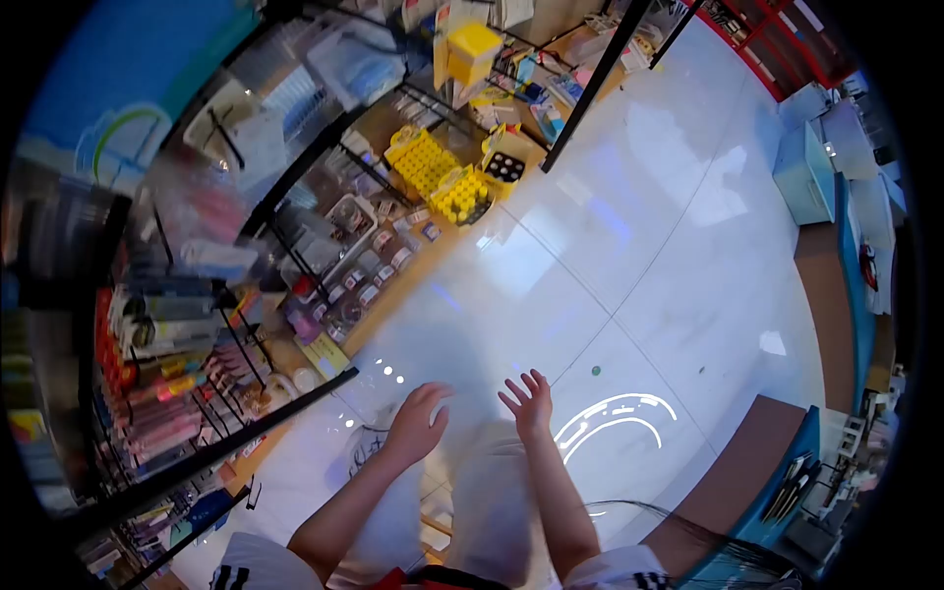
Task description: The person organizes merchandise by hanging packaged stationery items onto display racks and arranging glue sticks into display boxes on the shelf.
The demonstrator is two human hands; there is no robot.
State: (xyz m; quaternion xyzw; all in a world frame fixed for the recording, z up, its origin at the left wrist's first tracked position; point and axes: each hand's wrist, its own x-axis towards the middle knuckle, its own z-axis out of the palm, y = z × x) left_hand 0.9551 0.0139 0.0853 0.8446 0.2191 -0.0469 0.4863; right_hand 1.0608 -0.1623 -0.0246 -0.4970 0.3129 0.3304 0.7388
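Two bare hands, both released, above a pale tiled floor (678, 265). Far left: colourful packets (162, 393) hang in rows on a dark rack, their print too blurred to read. Next, small lidded jars (369, 280) stand close together on a low wooden shelf, near its floor-side edge; a yellow label (323, 354) sits at the shelf's near end. The jars lie up and to the left of the left hand, well apart from it. Left hand (418, 423): fingers loosely curved, thumb apart, grip slack, over the floor beside the shelf. Farther along the same shelf, yellow-topped items (425, 162) fill trays; just right of them, a carton (504, 167) with dark round tops. Right hand (531, 405): fingers spread and slightly bent, grip loose, raised in front of the person's pale trousers (487, 492). A small green spot (596, 371) shows on the floor to its right, with white curved light bands (619, 408) just below that. Farther right, a brown bench top (733, 462) edged in blue; above it, a pale blue box (804, 187) near a second brown surface (828, 285). Upper right: a red shelf unit (777, 49) at the floor's far edge.
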